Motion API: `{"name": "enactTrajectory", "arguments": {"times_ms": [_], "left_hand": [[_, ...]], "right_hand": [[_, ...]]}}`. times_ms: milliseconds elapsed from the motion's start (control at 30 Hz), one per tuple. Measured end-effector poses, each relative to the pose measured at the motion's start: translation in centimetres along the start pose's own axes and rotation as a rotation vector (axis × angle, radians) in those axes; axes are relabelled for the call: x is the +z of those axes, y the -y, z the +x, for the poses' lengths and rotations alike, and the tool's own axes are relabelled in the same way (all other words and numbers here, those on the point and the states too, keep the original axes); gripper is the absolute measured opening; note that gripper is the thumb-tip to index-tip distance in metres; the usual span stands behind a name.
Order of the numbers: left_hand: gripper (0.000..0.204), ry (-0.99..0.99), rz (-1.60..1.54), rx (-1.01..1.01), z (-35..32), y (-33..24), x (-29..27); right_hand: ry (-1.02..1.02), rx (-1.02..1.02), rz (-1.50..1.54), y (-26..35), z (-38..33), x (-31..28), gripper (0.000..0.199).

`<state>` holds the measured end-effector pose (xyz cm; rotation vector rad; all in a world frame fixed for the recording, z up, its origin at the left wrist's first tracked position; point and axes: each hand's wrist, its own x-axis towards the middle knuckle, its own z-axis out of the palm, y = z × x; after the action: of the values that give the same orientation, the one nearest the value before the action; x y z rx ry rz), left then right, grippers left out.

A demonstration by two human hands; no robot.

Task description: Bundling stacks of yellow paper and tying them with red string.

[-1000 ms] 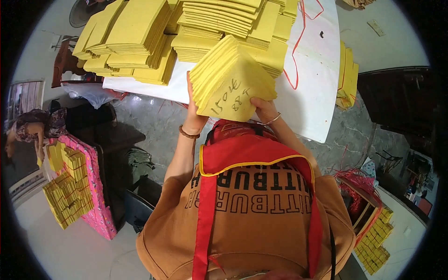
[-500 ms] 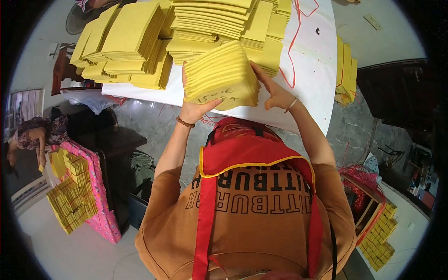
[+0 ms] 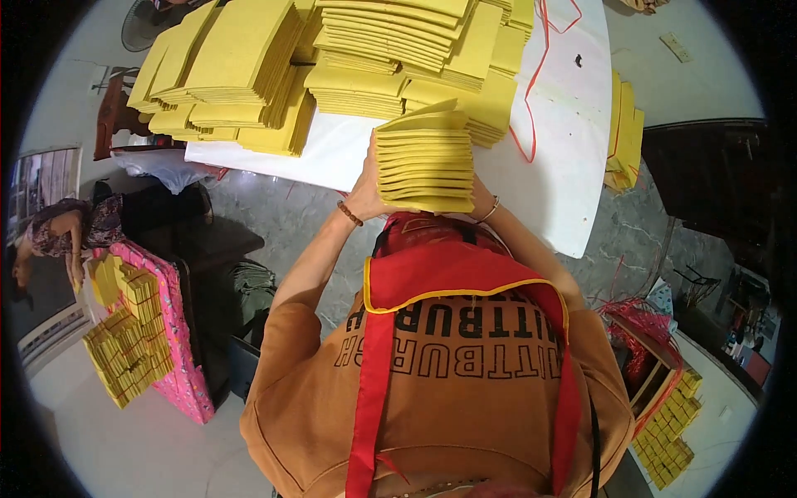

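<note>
I hold a thick stack of yellow folded paper sheets (image 3: 425,158) between both hands, its edges facing me, above the near edge of the white table (image 3: 554,178). My left hand (image 3: 365,192), a beaded bracelet on its wrist, presses the stack's left side. My right hand (image 3: 482,202) grips the lower right corner and is mostly hidden behind the sheets. Behind the stack, big piles of the same yellow sheets (image 3: 390,50) cover the table's far half.
More yellow piles (image 3: 237,79) lie at the table's left, a smaller pile (image 3: 624,133) off its right edge, and a red string (image 3: 531,91) trails across it. Another person (image 3: 58,232) bends at far left beside a pink board with yellow bundles (image 3: 137,332). Bundles (image 3: 664,423) sit lower right.
The stack has turned from lying fanned and tilted toward me to squared up edge-on. My hands moved from under it to its two sides.
</note>
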<state>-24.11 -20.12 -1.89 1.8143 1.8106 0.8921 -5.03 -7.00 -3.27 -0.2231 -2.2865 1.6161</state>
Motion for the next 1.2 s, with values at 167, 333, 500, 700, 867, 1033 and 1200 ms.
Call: {"name": "enactTrajectory", "arguments": {"times_ms": [167,333,500,700,867,1033,1200], "left_hand": [[0.092,-0.084,-0.345,-0.153,-0.1,-0.4,-0.2],[0.090,0.046,-0.192,-0.114,-0.1,-1.1,-0.9],[0.109,-0.180,-0.243,0.091,0.7,-1.4,-0.5],[0.112,-0.287,-0.264,0.012,0.6,-1.7,0.1],[0.116,-0.086,-0.257,-0.039,1.2,-0.6,0.1],[0.143,-0.096,-0.324,0.021,-0.3,-1.2,-0.4],[0.141,-0.255,-0.460,-0.025,-0.4,-2.7,-0.6]], "right_hand": [[-0.049,0.117,0.068,1.7,-0.2,-1.0,0.125],[-0.056,0.034,-0.151,0.3,0.2,-0.4,0.117],[0.036,0.078,-0.236,-0.4,-0.1,0.6,0.081],[-0.072,-0.244,-0.688,-0.6,0.1,0.5,0.041],[-0.053,-0.176,-0.579,-1.3,0.5,0.4,0.041],[-0.052,-0.135,-0.512,-0.9,0.8,0.3,0.041],[-0.087,-0.086,-0.428,-0.2,0.8,-0.2,0.041]]}}
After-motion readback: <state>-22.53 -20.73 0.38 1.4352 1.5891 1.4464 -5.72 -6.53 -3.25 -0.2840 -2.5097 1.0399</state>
